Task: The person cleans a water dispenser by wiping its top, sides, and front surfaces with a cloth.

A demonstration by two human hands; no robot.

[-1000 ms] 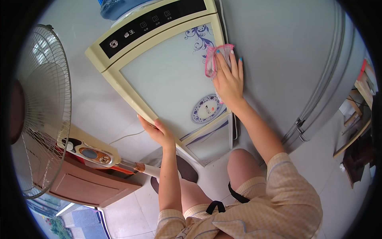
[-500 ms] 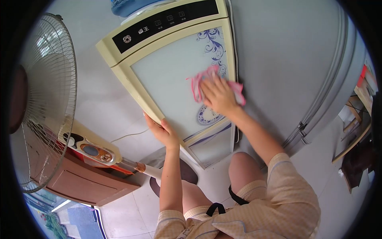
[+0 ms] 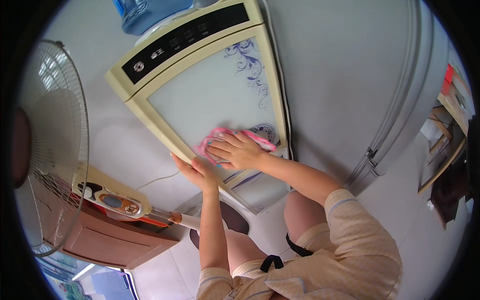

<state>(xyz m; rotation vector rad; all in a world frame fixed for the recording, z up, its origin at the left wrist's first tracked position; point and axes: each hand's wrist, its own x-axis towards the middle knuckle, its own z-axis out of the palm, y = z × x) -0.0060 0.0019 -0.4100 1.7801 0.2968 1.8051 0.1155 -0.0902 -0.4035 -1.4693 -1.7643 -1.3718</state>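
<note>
Water dispenser [image 3: 195,90], one, front to person; blue bottle [image 3: 155,12] on top. Cloth [image 3: 219,132], pink-edged, on lower front panel [image 3: 210,97], under right hand [image 3: 241,150]: fingers extended, slightly spread, laid over it, unclenched. Left hand [image 3: 199,175]: half-open, thumb on frame [image 3: 146,112], fingers along side. Risk, to my eye: cloth slipping from loose hold; dispenser rocking under uneven push.

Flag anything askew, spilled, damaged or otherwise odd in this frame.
Nothing stands out as spilled or damaged. The water dispenser slants across the picture, but the wide, curved view may account for that. The pink-edged cloth is rumpled beneath the right hand, which looks ordinary.
</note>
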